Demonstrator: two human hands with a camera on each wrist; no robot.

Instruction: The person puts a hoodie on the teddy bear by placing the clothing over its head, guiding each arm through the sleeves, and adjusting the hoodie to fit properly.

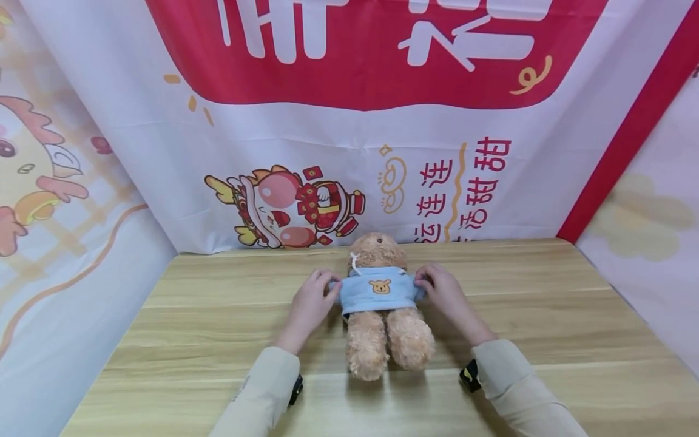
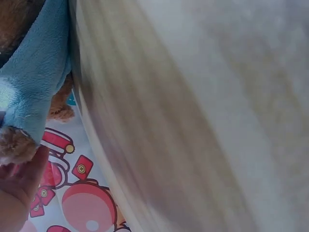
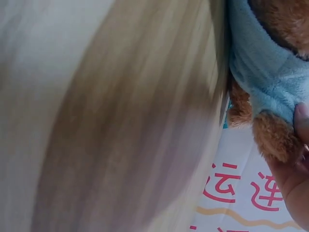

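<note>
A light brown teddy bear (image 1: 371, 325) lies on its back on the table, legs toward me, in a light blue hoodie (image 1: 357, 298) with a small bear face on the chest. My left hand (image 1: 312, 298) pinches the sleeved arm on the left side. On the other side, my right hand (image 1: 446, 296) grips the opposite sleeved arm. The left wrist view shows a furry paw (image 2: 17, 145) poking from the blue sleeve against the hand. A matching paw (image 3: 275, 137) sits against the thumb and fingers in the right wrist view.
The wood-grain table (image 1: 207, 340) spreads around the bear on both sides. Behind its far edge hangs a white and red printed cloth (image 1: 360, 130). More printed cloth (image 1: 82, 152) stands along the left side, and pale cloth (image 1: 650, 243) along the right.
</note>
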